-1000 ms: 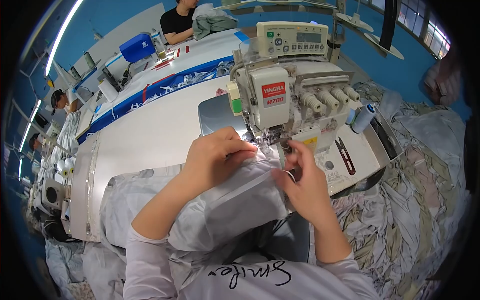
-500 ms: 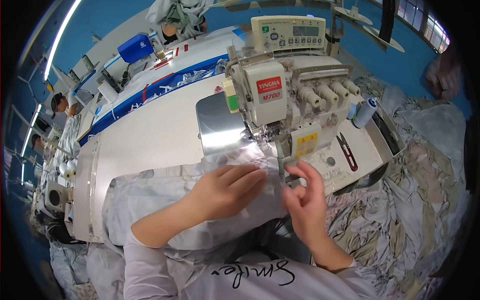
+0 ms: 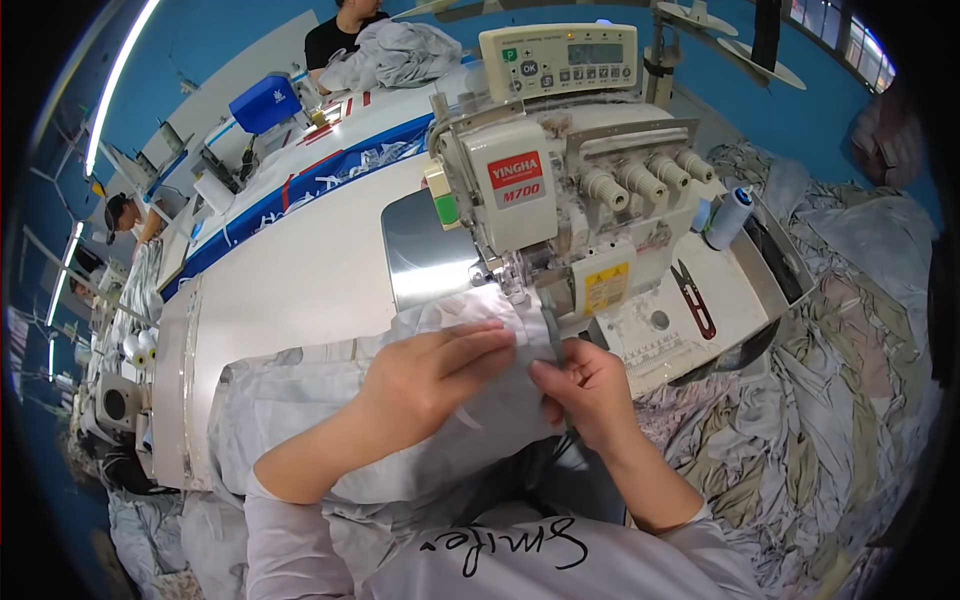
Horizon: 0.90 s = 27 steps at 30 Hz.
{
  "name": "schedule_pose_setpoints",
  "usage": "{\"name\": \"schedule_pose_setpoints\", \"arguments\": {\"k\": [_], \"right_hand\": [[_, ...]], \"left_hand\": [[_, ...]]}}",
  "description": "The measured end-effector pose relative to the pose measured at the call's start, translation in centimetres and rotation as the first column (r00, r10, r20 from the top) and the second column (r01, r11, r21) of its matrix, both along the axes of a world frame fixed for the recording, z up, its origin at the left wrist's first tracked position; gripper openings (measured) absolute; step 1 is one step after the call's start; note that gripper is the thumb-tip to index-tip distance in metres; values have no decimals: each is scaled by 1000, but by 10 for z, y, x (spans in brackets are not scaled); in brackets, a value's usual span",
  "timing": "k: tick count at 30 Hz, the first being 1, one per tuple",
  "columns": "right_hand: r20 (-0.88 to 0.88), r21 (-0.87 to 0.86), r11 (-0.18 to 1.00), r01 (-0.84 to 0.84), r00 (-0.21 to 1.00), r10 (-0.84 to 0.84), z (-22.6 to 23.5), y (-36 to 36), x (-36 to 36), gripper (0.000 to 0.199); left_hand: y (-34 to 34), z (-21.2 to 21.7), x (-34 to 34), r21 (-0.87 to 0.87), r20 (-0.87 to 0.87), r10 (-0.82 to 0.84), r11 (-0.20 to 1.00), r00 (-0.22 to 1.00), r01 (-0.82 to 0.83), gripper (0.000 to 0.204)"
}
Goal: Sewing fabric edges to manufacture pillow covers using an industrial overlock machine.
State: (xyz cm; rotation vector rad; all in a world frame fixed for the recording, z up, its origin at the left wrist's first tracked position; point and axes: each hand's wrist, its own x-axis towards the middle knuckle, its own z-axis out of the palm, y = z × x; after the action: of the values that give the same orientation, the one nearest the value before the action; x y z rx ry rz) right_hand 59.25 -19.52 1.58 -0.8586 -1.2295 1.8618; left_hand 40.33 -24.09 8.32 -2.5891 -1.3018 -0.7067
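Observation:
A light grey cloth piece [image 3: 300,390] lies across the table edge, its far end under the needle area [image 3: 515,272] of the white overlock sewing machine [image 3: 512,150]. My left hand [image 3: 425,375] rests on top of it, fingers stretched out together and pressing the cloth just before the machine; the thumb is hidden. To the right, my right hand [image 3: 590,395] pinches the cloth's right edge between thumb and fingers, where a darker grey-green strip runs along it. A shiny metal plate [image 3: 430,262] lies left of the needle area.
Red-handled thread snips [image 3: 694,300] and a pale blue thread spool [image 3: 730,218] are right of the machine. Heaped grey and olive cloth [image 3: 800,430] fills the right side. Across the long table stand a blue-topped machine [image 3: 265,103] and a person in black [image 3: 340,42] with bundled cloth [image 3: 395,55].
My right hand has gone from loosely curled beside the cloth to pinching its edge. My left hand has slid slightly left. The person behind has come further into view.

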Motion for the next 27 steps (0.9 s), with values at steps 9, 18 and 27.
{"name": "schedule_pose_setpoints", "arguments": {"k": [9,18,27], "right_hand": [[2,41,999,-30,1000,30,3,8,-2,14],[1,35,999,-15,1000,15,4,12,3,26],[-68,24,1000,-8,998,10,2,9,-1,17]], "left_hand": [[39,5,-27,-94,27,62,994,998,-59,41],[-31,17,-14,-180,186,458,886,869,-428,42],[-180,-97,-18,-197,67,835,547,546,-813,32]]}}
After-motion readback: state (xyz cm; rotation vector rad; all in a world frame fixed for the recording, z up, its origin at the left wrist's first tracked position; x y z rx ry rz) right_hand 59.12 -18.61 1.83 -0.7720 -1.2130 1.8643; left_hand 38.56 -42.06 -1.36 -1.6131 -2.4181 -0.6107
